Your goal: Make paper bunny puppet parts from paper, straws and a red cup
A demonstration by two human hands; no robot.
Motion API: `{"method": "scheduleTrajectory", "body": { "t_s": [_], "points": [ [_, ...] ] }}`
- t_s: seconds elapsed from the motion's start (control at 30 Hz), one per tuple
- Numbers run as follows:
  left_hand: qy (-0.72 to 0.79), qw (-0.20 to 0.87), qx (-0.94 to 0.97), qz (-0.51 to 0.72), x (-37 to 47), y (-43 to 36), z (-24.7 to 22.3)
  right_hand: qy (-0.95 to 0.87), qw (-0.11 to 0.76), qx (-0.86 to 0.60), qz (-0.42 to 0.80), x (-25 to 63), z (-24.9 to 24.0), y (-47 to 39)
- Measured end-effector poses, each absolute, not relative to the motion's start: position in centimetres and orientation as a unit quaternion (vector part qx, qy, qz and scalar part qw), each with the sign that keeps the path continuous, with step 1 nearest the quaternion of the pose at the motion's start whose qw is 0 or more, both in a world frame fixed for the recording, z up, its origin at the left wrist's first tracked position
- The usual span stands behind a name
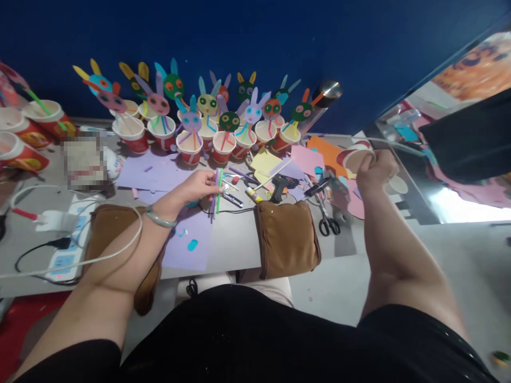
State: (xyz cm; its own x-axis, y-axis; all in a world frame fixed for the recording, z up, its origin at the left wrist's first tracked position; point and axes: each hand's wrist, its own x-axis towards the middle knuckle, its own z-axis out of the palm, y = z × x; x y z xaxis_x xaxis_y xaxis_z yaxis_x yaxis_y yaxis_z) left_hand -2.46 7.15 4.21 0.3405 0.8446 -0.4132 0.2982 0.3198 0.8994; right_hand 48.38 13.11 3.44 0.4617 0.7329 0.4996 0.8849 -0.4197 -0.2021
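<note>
Pinched in the fingers of my left hand (pixel 199 186) is a small bunch of thin purple and green straws (pixel 218 191), held upright over the table. Out to the right, my right hand (pixel 377 166) is closed on a paper cup (pixel 357 158), tilted so that its pale inside shows. Below the straws lie a utility knife (pixel 232 199) and a yellow glue stick (pixel 253 194). A black hot glue gun (pixel 282 186) is between my two hands, with black-handled scissors (pixel 329 226) nearer to the right one.
Several red-and-white cups (pixel 189 151) with paper rabbits line the blue wall; others stand far left. Purple paper (pixel 154 173) and coloured scraps (pixel 305 159) spread over the table. A brown cushioned pouch (pixel 289 239) lies in front. A power strip (pixel 69 244) with cables sits left, a steel flask (pixel 325 101) behind.
</note>
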Motion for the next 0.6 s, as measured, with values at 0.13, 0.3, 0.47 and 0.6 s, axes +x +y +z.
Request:
{"method": "scheduleTrajectory", "body": {
  "t_s": [0.13,0.3,0.47,0.6],
  "points": [
    [0.519,0.612,0.544,0.244,-2.6,7.2,4.7,-0.463,0.477,-0.746,-0.040,41.9,5.2,11.4],
    [0.507,0.600,0.552,0.280,-3.3,7.8,3.6,-0.452,0.600,-0.555,0.358,30.2,6.1,9.2],
    [0.519,0.581,0.538,0.323,-3.9,8.2,3.5,-0.415,0.571,-0.457,0.542,19.9,3.8,8.5],
    [0.533,0.575,0.498,0.371,-4.0,8.3,3.3,-0.446,0.529,-0.401,0.600,16.0,1.4,8.4]
  ]
}}
